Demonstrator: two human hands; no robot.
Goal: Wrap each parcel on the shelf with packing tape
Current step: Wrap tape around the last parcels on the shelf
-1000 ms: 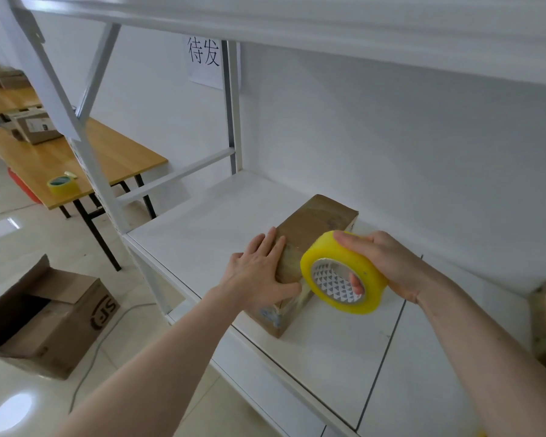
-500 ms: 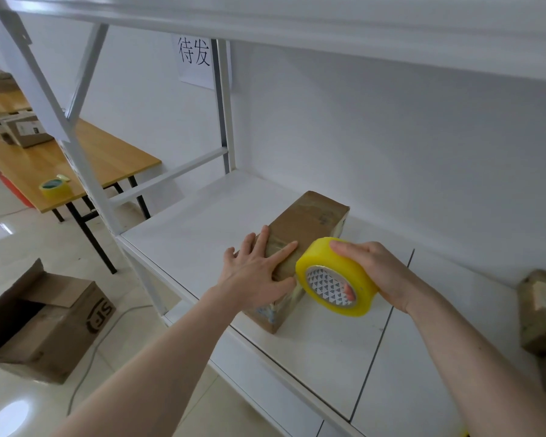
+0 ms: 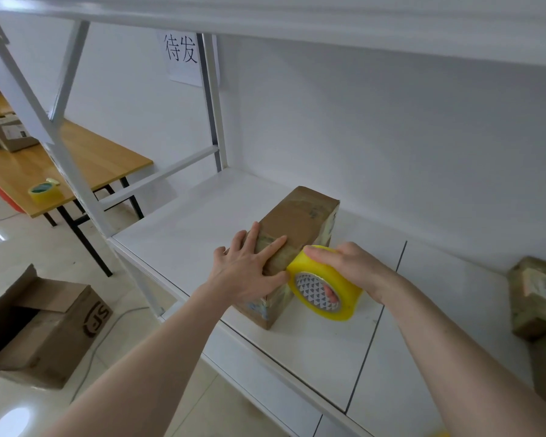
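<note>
A brown box (image 3: 297,244) lies on the white shelf (image 3: 183,234), near the front edge. This is the parcel being wrapped. It already looks shiny with tape at the near end.

The left hand (image 3: 249,272) lies flat on top of the near end of the box. Its fingers are straight and spread, and they press down. I think it does this so the box does not slide when the tape gets pulled.

The right hand (image 3: 350,266) holds a yellow tape roll (image 3: 323,283). The thumb lies over the top of the roll and a finger pokes through the hole in the middle. That way the roll can spin and let tape out. The roll is right up against the right side of the box, close to the left hand's thumb. I cannot see the loose end of the tape, as it is see-through. I guess it is stuck under the left hand.

Next, I think the roll has to go around the box, down its side and under. The box may need to tip up for that.

More parcels (image 3: 539,294) sit at the far right of the shelf, well apart from this one. They look taped, but I cannot tell for sure.

Off to the left are a wood table (image 3: 101,162) with another tape roll (image 3: 44,192), and an open carton (image 3: 41,326) on the floor.
</note>
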